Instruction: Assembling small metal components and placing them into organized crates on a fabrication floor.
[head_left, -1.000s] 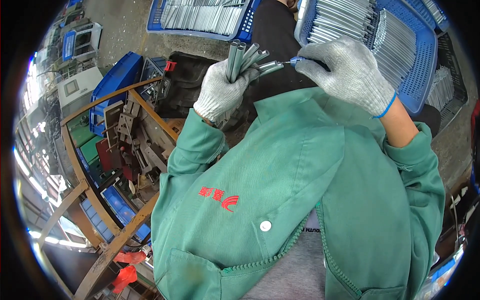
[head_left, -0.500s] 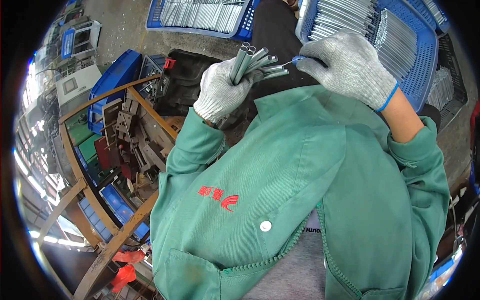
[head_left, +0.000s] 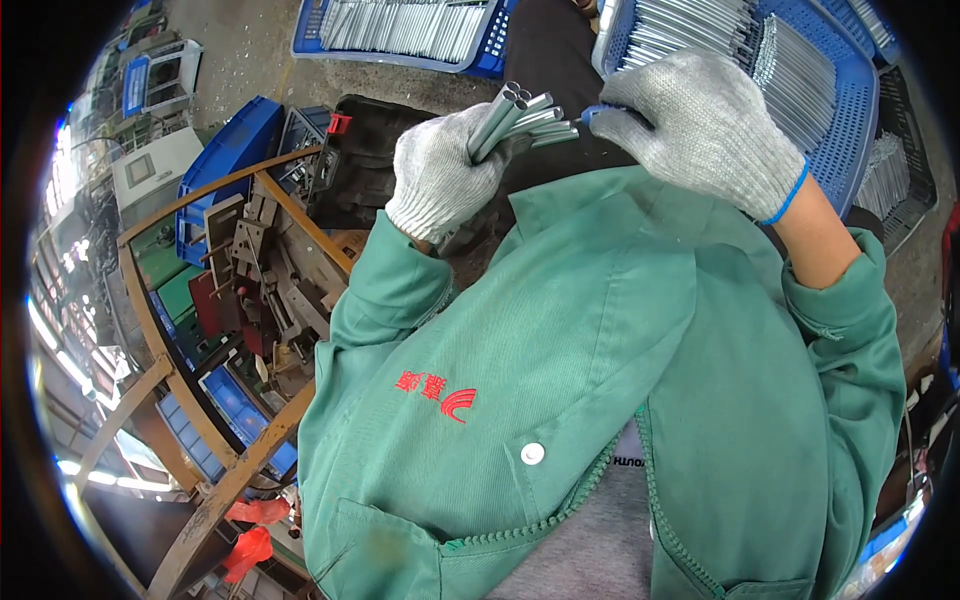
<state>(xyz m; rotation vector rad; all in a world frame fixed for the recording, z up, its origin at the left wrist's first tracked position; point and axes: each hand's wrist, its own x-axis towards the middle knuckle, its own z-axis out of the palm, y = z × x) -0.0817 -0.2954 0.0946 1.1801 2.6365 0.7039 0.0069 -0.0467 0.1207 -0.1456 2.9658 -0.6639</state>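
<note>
A green jacket (head_left: pixel 500 340) is closest. Past it, the left hand (head_left: pixel 447 165), in a pale knit glove (head_left: pixel 425 208), has its fingers wrapped around a bunch of thin metal tubes (head_left: pixel 497 123). The right hand (head_left: pixel 692 128), gloved too, pinches a small tool with a blue handle (head_left: pixel 596 111) just beside the tube ends. Farther off, blue plastic crates (head_left: pixel 846 115) hold lots of shiny metal rods (head_left: pixel 405 28).

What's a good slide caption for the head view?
Gloved left hand grips metal tubes; right hand holds a small blue tool near their ends, blue crates beyond.
</note>
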